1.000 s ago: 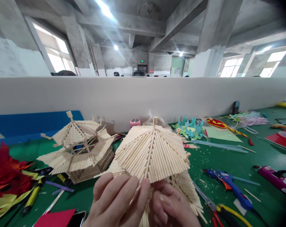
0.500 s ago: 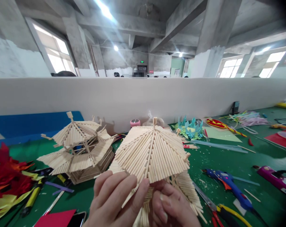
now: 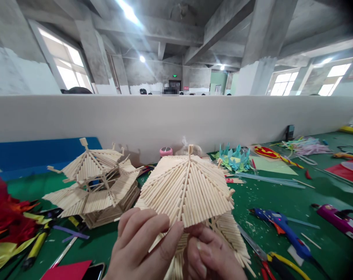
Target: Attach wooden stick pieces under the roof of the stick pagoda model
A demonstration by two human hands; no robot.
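Note:
A pavilion model (image 3: 165, 190) built of pale wooden sticks stands right in front of me, its sloped roof ending in a small upright peak. My left hand (image 3: 144, 243) is curled at the roof's front left edge, thumb pressed to the front corner. Beyond its knuckles pokes a pale stick end (image 3: 117, 219); whether I hold that stick is hidden. My right hand (image 3: 213, 251) is closed just under the same corner, with thumb and bent fingers together. Anything pinched in it is too covered to make out. The lower roof shows partly behind both hands.
Left stands a second stick pavilion (image 3: 97, 182), near red fabric (image 3: 11, 217). A phone (image 3: 96, 271) lies under a red card (image 3: 67, 271). To the right are scissors (image 3: 252, 243), a blue glue gun (image 3: 284, 227), yellow-handled pliers (image 3: 287, 264) and a purple glue gun (image 3: 339, 221). A partition (image 3: 176, 120) runs behind.
Both hands stay at the roof's front corner with hardly any movement. The view has shifted slightly, so the left pavilion sits a little farther left.

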